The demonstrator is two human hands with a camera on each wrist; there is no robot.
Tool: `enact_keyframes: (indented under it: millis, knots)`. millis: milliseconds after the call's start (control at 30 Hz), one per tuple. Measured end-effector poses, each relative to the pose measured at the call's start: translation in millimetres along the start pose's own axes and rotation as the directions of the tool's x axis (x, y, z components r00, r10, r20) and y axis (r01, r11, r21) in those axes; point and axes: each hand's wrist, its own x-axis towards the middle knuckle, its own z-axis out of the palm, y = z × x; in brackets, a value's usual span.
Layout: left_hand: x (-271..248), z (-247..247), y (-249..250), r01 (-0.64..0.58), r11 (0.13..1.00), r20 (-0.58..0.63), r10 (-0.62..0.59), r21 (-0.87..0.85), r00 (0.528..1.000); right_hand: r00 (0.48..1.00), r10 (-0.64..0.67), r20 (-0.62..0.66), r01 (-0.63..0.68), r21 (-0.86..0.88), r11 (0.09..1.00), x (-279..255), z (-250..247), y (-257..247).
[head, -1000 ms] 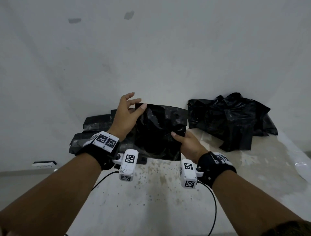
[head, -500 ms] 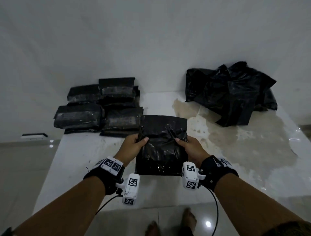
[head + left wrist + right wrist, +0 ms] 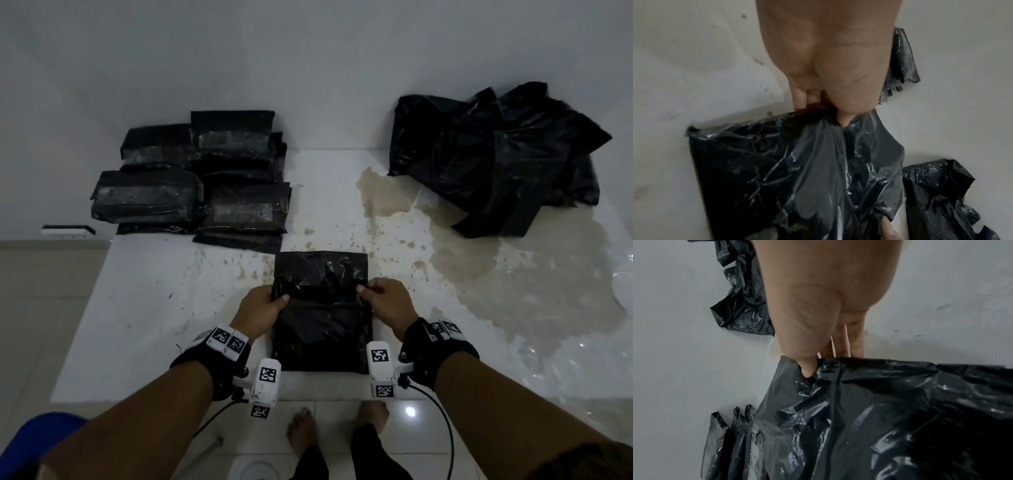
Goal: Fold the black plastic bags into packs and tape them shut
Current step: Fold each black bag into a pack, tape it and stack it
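A black plastic bag (image 3: 322, 308) lies flat as a rectangle on the white table (image 3: 154, 308), near its front edge. My left hand (image 3: 263, 306) pinches the bag's left side at mid-height; thumb on top, fingers curled under (image 3: 830, 104). My right hand (image 3: 385, 301) pinches the right side the same way (image 3: 813, 360). The bag (image 3: 797, 170) (image 3: 890, 410) is crinkled and glossy, and its far part is bent up between the two hands.
Several taped black packs (image 3: 205, 178) are stacked at the back left against the wall. A loose heap of black bags (image 3: 496, 157) sits at the back right. Brown stains (image 3: 462, 253) mark the tabletop. My bare feet (image 3: 305, 431) stand on the tiled floor below.
The bag came down from being held up in the air to lying on the table. Both hands slid to its side edges and now pinch them, lower and nearer the front edge.
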Motion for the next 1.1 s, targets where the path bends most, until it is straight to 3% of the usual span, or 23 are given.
enact_keyframes:
  millis: [133, 300, 467, 700, 833, 1100]
  knots:
    - [7.7, 1.5, 5.0, 0.011, 1.0, -0.08, -0.011, 0.003, 0.997, 1.0, 0.011, 0.011, -0.011, 0.008, 1.0, 16.5, 2.8, -1.2]
    - [12.4, 5.7, 3.6, 0.073, 0.996, -0.203, -0.063, 0.045, 0.977, 0.988, 0.15, -0.031, -0.144, 0.147, 0.979, 25.3, 3.9, 8.6]
    - [15.4, 5.9, 3.2, 0.101, 0.995, -0.18, -0.095, 0.024, 0.979, 0.995, 0.102, 0.007, -0.102, 0.16, 0.982, 31.1, -1.1, -3.9]
    - [20.2, 5.6, 12.9, 0.031, 0.999, -0.212, -0.038, -0.035, 0.977, 1.0, -0.001, 0.021, 0.002, -0.042, 0.999, 56.8, -2.8, -7.2]
    - [23.5, 4.7, 16.5, -0.018, 0.993, -0.221, -0.008, -0.118, 0.975, 0.998, -0.031, -0.049, 0.032, 0.02, 0.999, 63.2, -2.5, -5.8]
    - [20.0, 11.9, 12.8, 0.012, 0.992, -0.162, -0.032, -0.122, 0.986, 0.993, -0.026, -0.115, 0.038, 0.103, 0.994, 70.6, 0.9, -3.4]
